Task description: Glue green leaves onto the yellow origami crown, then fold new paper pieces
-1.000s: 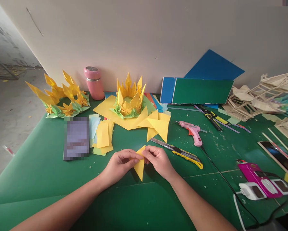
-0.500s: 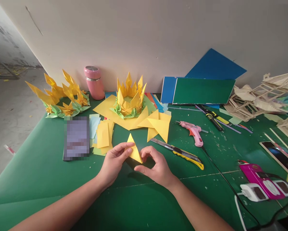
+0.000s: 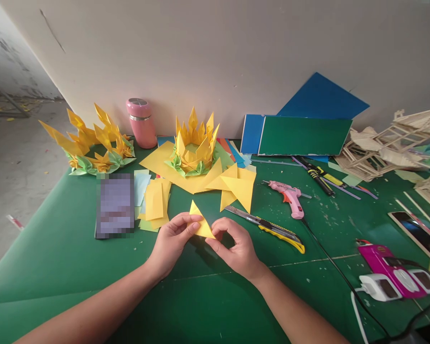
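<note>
A small folded yellow paper triangle (image 3: 199, 220) is held above the green table cover (image 3: 64, 248), its tip pointing up and away. My left hand (image 3: 173, 241) pinches its left side between thumb and fingers. My right hand (image 3: 234, 246) pinches its lower right corner with thumb and forefinger, the other fingers curled. Just beyond lie loose yellow folded triangles (image 3: 238, 186) and a stack of yellow paper strips (image 3: 154, 203).
A yellow utility knife (image 3: 272, 229) lies right of my hands, a pink glue gun (image 3: 289, 197) with its black cord behind it. Yellow-and-green paper crowns (image 3: 195, 145) (image 3: 89, 143), a pink flask (image 3: 142, 123), blue and green sheets (image 3: 301, 131), stick models (image 3: 390, 143) and a power strip (image 3: 390, 279) surround them.
A second ago both hands held the triangle with its long tip hanging down. It has been turned tip up; the right hand briefly let go, then pinched its lower right corner again.
</note>
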`<state>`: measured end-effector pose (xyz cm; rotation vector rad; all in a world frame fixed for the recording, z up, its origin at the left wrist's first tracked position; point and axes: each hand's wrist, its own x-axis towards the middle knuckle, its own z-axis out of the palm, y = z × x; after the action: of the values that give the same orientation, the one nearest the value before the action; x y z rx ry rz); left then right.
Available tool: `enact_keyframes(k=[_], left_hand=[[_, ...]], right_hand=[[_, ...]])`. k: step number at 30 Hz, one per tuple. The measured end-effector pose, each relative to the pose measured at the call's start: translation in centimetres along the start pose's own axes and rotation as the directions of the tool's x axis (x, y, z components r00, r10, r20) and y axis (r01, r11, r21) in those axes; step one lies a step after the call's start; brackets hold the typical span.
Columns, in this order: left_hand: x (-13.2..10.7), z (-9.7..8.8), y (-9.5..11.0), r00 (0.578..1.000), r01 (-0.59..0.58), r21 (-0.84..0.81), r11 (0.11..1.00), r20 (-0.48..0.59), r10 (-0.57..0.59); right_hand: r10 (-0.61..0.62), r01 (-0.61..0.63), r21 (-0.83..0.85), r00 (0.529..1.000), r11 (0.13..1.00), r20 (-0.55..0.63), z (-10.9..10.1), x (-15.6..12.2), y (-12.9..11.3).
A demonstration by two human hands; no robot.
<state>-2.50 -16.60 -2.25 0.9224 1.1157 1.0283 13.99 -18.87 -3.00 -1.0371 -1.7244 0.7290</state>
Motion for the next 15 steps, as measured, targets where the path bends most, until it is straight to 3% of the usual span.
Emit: enact_keyframes(k=[6,15], left_hand=[[0.02,-0.06,-0.20,0.999,-0.030,0.022,0.999,0.013,0.030],[0.15,-0.24,-0.72,0.974,-0.225,0.161,0.961,0.048,0.220]], right_hand=[[-0.023,0.024,-0.035,0.999,0.999,0.032,-0.13,0.26,-0.30],[0.040,-0.040,-0.094,0.999,0.995,0.006,-0.05,0.37,-0.32]])
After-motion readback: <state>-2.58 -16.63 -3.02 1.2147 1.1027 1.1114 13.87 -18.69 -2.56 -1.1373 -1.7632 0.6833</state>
